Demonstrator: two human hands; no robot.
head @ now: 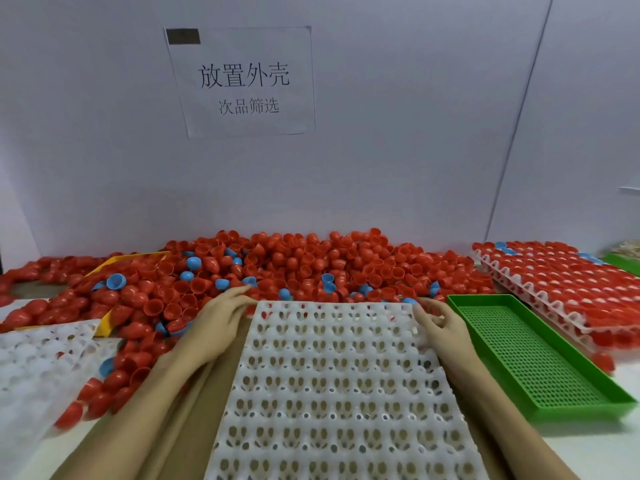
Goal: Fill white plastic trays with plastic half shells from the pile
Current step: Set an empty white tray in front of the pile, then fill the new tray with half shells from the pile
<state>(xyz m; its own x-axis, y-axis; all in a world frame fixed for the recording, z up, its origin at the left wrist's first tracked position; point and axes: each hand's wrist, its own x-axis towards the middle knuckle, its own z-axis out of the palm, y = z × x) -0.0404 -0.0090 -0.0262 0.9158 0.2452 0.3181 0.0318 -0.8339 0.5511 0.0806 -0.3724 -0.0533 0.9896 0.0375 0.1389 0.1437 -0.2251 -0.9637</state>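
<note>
Both hands sit at the far corners of the empty white tray (339,386). Left hand (221,317) lies flat with straight fingers on the tray's left corner, reaching into the pile of red and blue half shells (294,268). Right hand (441,322) has curled fingers pinching the tray's right corner. A green mesh tray (540,358) lies just right. A filled tray stack (568,282) sits beyond on the counter (588,441).

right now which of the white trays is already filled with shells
The white tray at the far right, behind the green perforated tray: its cups hold red shells. The tray between the hands and the one at the left edge are empty.
</note>
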